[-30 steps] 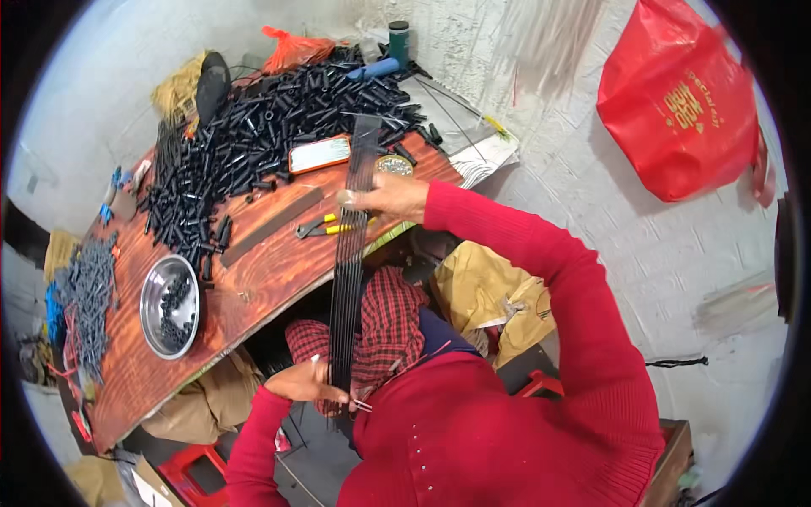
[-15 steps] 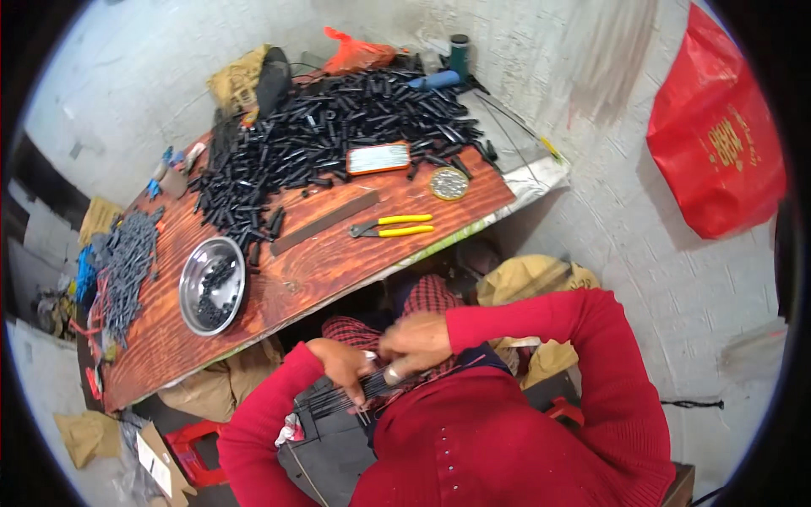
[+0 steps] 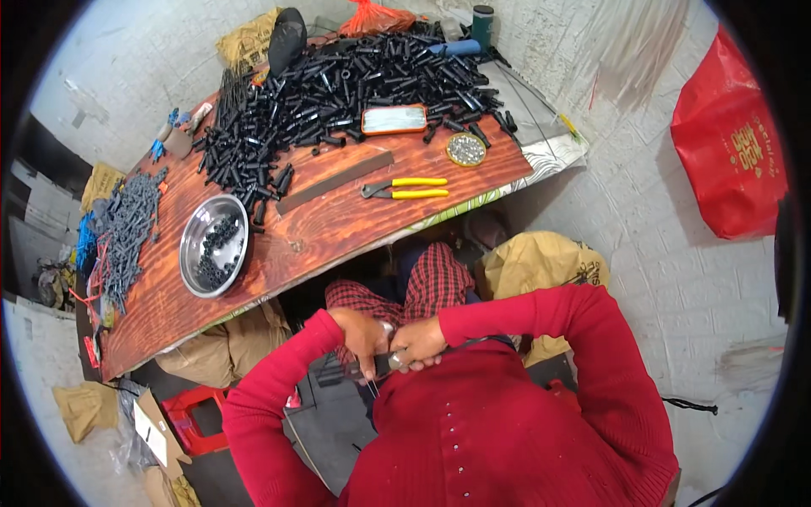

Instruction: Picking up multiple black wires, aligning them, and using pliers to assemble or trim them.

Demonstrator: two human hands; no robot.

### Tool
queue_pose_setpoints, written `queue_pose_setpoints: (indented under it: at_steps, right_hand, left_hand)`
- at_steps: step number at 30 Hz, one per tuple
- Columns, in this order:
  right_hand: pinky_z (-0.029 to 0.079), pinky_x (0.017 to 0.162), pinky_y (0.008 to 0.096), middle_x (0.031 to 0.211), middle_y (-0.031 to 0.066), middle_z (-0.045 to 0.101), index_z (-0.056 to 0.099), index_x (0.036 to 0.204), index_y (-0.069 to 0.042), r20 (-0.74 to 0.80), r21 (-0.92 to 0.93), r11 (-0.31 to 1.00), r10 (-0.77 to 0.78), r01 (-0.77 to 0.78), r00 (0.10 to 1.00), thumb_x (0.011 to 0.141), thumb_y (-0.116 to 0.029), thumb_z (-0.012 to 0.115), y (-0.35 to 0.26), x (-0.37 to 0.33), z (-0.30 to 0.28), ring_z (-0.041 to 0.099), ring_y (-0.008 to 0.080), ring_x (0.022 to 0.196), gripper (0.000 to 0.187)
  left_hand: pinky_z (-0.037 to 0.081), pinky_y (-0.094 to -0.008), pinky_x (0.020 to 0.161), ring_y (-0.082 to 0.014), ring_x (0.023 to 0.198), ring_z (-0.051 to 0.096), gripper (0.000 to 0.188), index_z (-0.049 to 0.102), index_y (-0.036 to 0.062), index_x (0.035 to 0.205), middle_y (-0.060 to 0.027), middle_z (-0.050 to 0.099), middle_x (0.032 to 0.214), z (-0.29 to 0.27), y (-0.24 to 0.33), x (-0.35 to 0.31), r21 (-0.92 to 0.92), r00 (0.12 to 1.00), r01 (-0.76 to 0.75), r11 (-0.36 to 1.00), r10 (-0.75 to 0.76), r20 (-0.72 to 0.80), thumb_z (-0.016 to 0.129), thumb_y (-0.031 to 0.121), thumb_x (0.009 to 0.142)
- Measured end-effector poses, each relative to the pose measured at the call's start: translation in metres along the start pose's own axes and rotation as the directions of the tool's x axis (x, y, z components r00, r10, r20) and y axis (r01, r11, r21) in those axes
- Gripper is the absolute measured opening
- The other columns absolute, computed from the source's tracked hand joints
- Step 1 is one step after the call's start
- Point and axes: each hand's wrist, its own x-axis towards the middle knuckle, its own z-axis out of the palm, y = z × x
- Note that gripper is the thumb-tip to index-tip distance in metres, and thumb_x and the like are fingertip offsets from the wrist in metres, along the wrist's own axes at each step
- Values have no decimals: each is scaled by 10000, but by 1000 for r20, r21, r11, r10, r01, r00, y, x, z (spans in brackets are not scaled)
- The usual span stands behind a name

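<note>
The left hand [image 3: 363, 335] and right hand [image 3: 420, 340], nearly touching, have fingers curled closed around dark rods [image 3: 382, 365] over the lap, beside the table [image 3: 325, 228], where even pressure should best prevent splaying.

Bright, diffuse illumination is distributed evenly over the table [image 3: 160, 329]; the position of the source cannot be determined. A soft shadow is cast on the pale wall [image 3: 625, 245] beside the red bag [image 3: 718, 160]. Small highlights are reflected by the black tubes [image 3: 338, 93] and the metal bowl [image 3: 187, 245]. Deep shadow is held beneath the table. Fine detail is slightly softened around the left hand [image 3: 361, 336] and right hand [image 3: 420, 340]. Straight edges are bowed toward the rim, and the corners are masked in black.
</note>
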Motion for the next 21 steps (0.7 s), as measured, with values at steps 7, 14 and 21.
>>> queue_pose_setpoints:
  at_steps: [7,14,21]
  right_hand:
    - [430,458,231,681,-22,549,640,954,-46,-224,167,978,-84,124,971,973,-195,532,12,-20,-42,491,60,519,185]
    - [385,477,201,683,-24,521,567,950,-38,-464,224,889,-263,399,846,1036,-313,502,-40,-64,-86,449,44,530,296]
    - [385,474,209,681,-21,512,549,940,-26,-526,166,799,-425,578,737,1037,-349,500,-80,-54,-96,450,51,523,341]
  left_hand:
    - [551,-329,777,-209,886,708,254,709,2,1039,-129,735,932,58,91,-113,374,261,-88,923,384,-886,723,195,874]
    - [542,-334,842,-216,994,696,416,661,-43,1148,-163,721,1054,126,80,-134,384,622,-224,896,435,-651,693,307,925]
    - [508,-327,934,-195,1089,629,432,437,-33,1378,-150,654,1175,73,55,-67,510,-323,-556,656,395,-860,553,159,1008]
